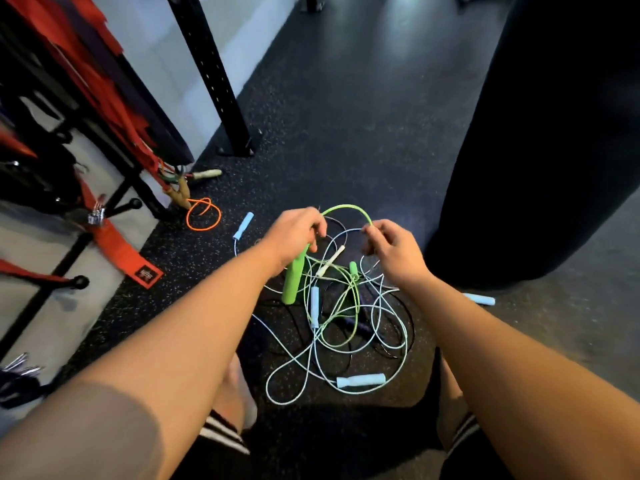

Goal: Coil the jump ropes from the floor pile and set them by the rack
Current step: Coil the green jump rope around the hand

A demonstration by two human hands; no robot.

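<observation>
- The green jump rope (346, 206) arches in the air between the two hands, above the pile (349, 327) of tangled cords on the floor (346, 116), straight ahead of the person's knees.
- The left hand (298, 233) reaches forward and down with its knuckles up. Its fingers are curled round the top of the green handle (293, 280), which hangs below the fist and tilts a little toward the person.
- The right hand (393, 252) is level with the left and near it, with the back of the hand toward the camera. Its thumb and forefinger pinch the far end of the green arch, and the other fingers are loosely bent and hold nothing.
- Both forearms are bare and stretch in from the lower corners, converging over the pile.
- More green cord loops down through the pile to a second, smaller green grip (353, 268).
- Pale blue and black cords are tangled into the same heap, with a white handle (331, 259) between the hands and a light-blue handle (361, 380) at the near edge.
- Well to the left, an orange rope (204, 215) lies coiled beside the foot of the rack post (214, 77).
- Red straps (114, 98) hang on the rack side.
- A black punching bag (540, 150) stands on the right.
</observation>
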